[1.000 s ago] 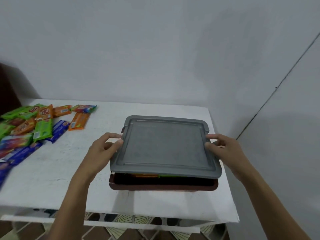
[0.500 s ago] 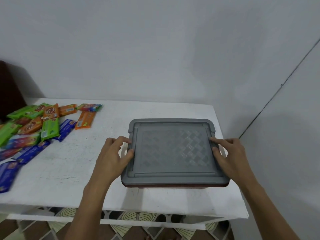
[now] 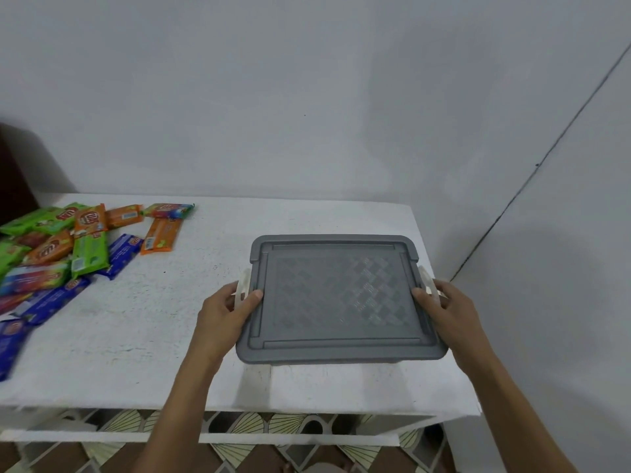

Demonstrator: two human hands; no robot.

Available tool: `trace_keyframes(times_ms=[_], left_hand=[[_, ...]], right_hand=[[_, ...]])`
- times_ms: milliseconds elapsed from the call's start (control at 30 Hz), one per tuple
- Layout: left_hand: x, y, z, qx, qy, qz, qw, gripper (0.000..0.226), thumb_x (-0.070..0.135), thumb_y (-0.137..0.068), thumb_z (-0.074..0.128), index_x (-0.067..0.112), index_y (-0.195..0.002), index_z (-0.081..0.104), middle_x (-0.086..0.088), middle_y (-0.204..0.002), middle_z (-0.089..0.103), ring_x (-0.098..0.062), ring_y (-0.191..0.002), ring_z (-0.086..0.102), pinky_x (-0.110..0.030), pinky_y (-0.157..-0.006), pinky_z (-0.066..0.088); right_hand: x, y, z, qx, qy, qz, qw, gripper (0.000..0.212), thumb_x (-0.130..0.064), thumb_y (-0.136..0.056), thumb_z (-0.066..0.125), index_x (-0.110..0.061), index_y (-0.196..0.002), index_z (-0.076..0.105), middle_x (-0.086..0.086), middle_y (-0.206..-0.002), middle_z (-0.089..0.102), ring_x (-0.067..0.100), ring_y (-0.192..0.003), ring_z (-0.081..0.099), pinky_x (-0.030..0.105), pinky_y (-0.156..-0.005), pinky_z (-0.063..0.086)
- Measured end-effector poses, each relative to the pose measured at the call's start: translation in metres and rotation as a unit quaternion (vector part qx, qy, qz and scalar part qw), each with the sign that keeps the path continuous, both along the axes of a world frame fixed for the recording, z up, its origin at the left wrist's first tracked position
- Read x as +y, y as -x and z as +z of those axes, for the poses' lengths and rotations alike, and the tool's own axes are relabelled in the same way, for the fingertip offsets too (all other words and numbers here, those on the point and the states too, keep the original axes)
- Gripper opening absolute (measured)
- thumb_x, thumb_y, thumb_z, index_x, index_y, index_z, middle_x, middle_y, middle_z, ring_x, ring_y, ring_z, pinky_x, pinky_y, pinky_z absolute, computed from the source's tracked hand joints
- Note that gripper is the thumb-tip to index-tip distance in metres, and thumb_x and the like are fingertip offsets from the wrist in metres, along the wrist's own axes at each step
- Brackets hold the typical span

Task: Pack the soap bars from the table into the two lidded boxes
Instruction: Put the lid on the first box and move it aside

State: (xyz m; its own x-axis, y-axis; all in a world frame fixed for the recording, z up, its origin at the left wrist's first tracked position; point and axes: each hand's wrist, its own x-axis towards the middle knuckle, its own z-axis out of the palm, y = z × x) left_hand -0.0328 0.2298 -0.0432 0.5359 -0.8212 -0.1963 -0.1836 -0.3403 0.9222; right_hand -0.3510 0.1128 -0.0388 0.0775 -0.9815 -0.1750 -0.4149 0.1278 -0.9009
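A box with a grey patterned lid (image 3: 338, 298) sits on the right part of the white table (image 3: 143, 339). The lid lies flat over the box and hides what is inside. My left hand (image 3: 223, 319) grips the white latch on the box's left side, thumb on the lid's edge. My right hand (image 3: 444, 312) grips the white latch on the right side in the same way. A heap of wrapped soap bars (image 3: 65, 250), green, orange and blue, lies at the table's far left. Only one box is in view.
A white wall stands right behind the table and another close on the right. The box sits near the table's right and front edges. Patterned floor tiles (image 3: 259, 452) show below the table's front. A dark object (image 3: 13, 179) stands at the far left.
The lid went from tilted above the box to lying flat on it. Both hands slid from the lid's top to the white side latches.
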Motion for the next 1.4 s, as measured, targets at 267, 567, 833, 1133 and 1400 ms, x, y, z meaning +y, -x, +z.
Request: trace_keyframes(times_ms=[267,567,833,1133,1400], left_hand=[[0.000,0.003,0.007,-0.201,-0.046,-0.079,0.975,0.072,0.065,-0.081,0.047,0.036,-0.146,0.036,-0.003,-0.132,0.060,-0.016,-0.099,0.059,-0.036,-0.087,0.051],[0.002,0.030,0.006,-0.287,-0.083,-0.086,0.951,0.086,0.066,-0.085,0.047,0.036,-0.154,0.004,-0.008,-0.134,0.049,-0.023,-0.117,0.052,-0.036,-0.093,0.045],[-0.022,0.033,0.004,-0.289,-0.035,-0.003,0.957,0.075,0.063,-0.087,0.046,0.033,-0.152,0.022,-0.008,-0.119,0.060,-0.023,-0.108,0.056,-0.035,-0.088,0.045],[-0.114,0.011,0.002,-0.323,-0.055,-0.015,0.945,0.069,0.058,-0.092,0.045,0.029,-0.151,0.026,-0.009,-0.120,0.064,-0.026,-0.103,0.061,-0.037,-0.087,0.050],[-0.204,-0.007,0.007,-0.318,-0.042,-0.019,0.947,0.063,0.055,-0.094,0.044,0.028,-0.150,0.031,-0.010,-0.134,0.059,-0.031,-0.116,0.058,-0.043,-0.098,0.047]], right_hand=[[0.015,-0.006,0.004,0.060,0.063,0.043,0.995,0.056,-0.041,-0.092,0.058,-0.033,-0.145,0.042,-0.008,-0.140,0.050,0.015,-0.119,0.053,0.034,-0.102,0.045],[0.024,-0.013,0.000,0.088,0.088,0.056,0.991,0.068,-0.042,-0.091,0.062,-0.047,-0.148,0.025,-0.019,-0.136,0.041,0.003,-0.124,0.040,0.031,-0.107,0.036],[0.008,-0.019,0.000,0.122,0.103,0.048,0.986,0.068,-0.041,-0.092,0.060,-0.034,-0.152,0.027,-0.006,-0.151,0.041,0.017,-0.137,0.040,0.034,-0.112,0.032],[-0.069,-0.038,0.009,0.167,0.093,0.030,0.981,0.068,-0.047,-0.092,0.055,-0.033,-0.152,0.026,0.002,-0.142,0.050,0.025,-0.128,0.048,0.037,-0.103,0.039],[-0.152,-0.055,0.015,0.186,0.093,0.026,0.978,0.066,-0.048,-0.093,0.053,-0.031,-0.152,0.028,0.009,-0.135,0.057,0.030,-0.114,0.057,0.038,-0.095,0.044]])
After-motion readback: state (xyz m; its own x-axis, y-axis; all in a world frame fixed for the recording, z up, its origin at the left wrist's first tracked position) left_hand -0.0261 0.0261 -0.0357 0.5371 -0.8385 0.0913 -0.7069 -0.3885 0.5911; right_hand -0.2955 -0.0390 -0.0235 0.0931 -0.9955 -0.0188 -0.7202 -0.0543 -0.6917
